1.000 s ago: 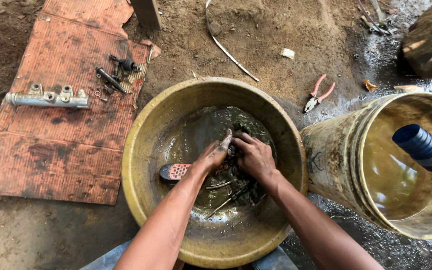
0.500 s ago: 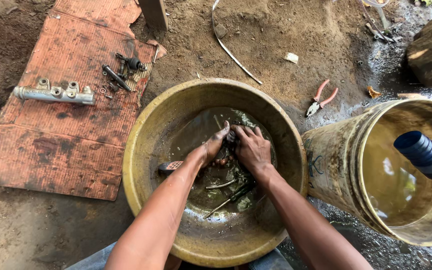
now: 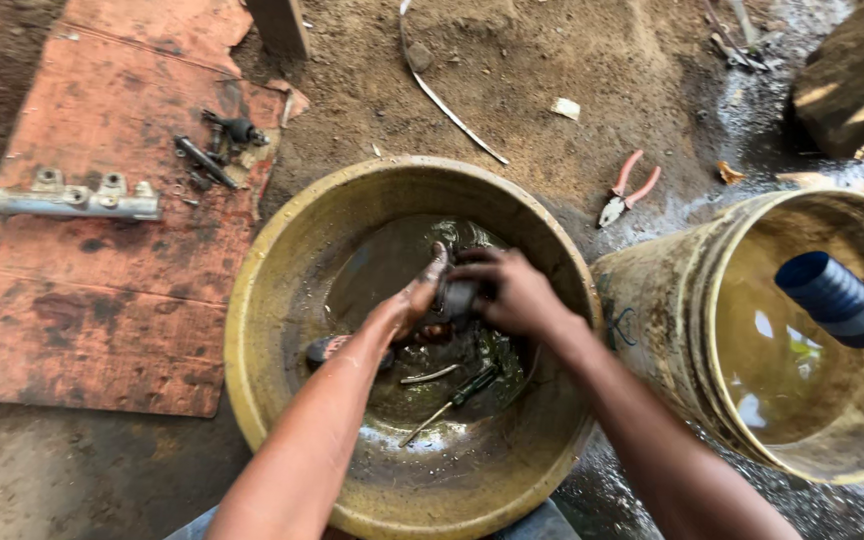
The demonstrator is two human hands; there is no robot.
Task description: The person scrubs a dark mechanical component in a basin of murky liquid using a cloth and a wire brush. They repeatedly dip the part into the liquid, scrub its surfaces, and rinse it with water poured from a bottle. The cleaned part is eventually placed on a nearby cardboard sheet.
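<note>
Both forearms reach forward, left hand [image 3: 414, 296] and right hand [image 3: 512, 292] meeting, fingers curled together.

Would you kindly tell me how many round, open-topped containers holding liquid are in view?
2: a yellow basin at centre, where both hands work, and a yellow bucket to its right, cut off by the frame edge. No others show.

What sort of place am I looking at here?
Probably an outdoor, makeshift repair spot on bare ground: both hands wash a small metal part in a yellow basin of dirty liquid, with pliers lying in the dirt and metal pieces on cardboard.
</note>
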